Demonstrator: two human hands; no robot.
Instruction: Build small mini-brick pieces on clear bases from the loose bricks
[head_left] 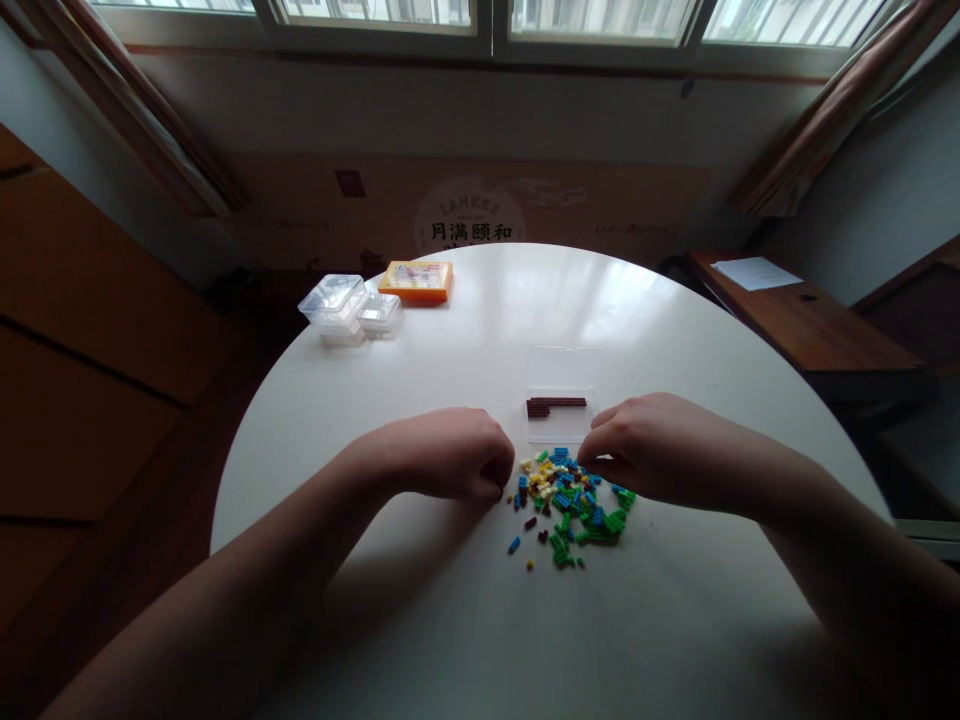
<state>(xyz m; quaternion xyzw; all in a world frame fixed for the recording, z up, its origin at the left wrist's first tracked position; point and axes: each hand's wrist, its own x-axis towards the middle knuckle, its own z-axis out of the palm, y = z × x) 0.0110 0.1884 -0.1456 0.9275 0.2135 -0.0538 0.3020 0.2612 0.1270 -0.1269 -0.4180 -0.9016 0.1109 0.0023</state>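
A pile of small toy building bricks [571, 500] in green, blue, yellow, cream and dark brown lies on the white table. At its left edge my left hand [465, 455] is closed, fingertips pinching a small dark brown brick [501, 492] close to the tabletop. My right hand [646, 445] reaches over the pile's upper right side with its fingers pressed together; whatever is between them is hidden. Just beyond the pile, a clear plastic box [564, 432] lies with its lid folded back. Dark brown bricks [555, 404] sit in rows inside it.
On the round white table [420, 370], several clear plastic boxes [339, 308] are stacked at the far left beside an orange box [417, 282]. A wooden desk [817, 320] with white paper [756, 273] stands to the right. Windows and curtains line the back wall.
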